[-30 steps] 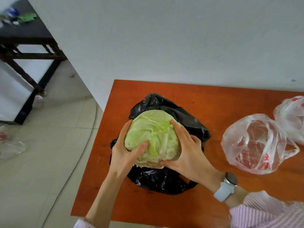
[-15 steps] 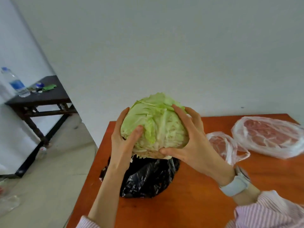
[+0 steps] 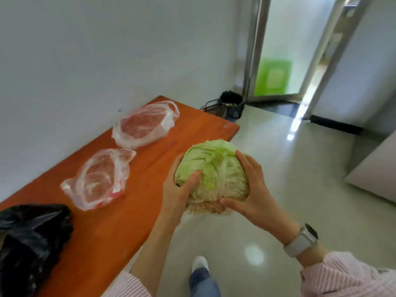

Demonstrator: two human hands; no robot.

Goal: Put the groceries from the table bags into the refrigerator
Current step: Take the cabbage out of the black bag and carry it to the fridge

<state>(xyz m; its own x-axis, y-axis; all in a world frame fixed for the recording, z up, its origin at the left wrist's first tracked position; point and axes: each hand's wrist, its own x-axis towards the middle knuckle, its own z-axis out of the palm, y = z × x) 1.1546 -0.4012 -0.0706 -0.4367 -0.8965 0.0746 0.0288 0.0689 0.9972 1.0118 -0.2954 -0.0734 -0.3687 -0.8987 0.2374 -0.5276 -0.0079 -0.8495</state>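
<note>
Cabbage (image 3: 214, 174) is pale green, round, leaves tight and veiny, whitish ragged stem end facing down. Left hand (image 3: 179, 194) and right hand (image 3: 249, 189) cup it from either side, fingers curled round it, out over the floor just beside the table (image 3: 139, 189). Two clear bags, probably meat, lie there.

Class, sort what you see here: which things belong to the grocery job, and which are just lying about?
Job:
cabbage, held by left hand and right hand
near meat bag
far meat bag
black bag
table

Lying about:
bin
dustpan
door
</note>
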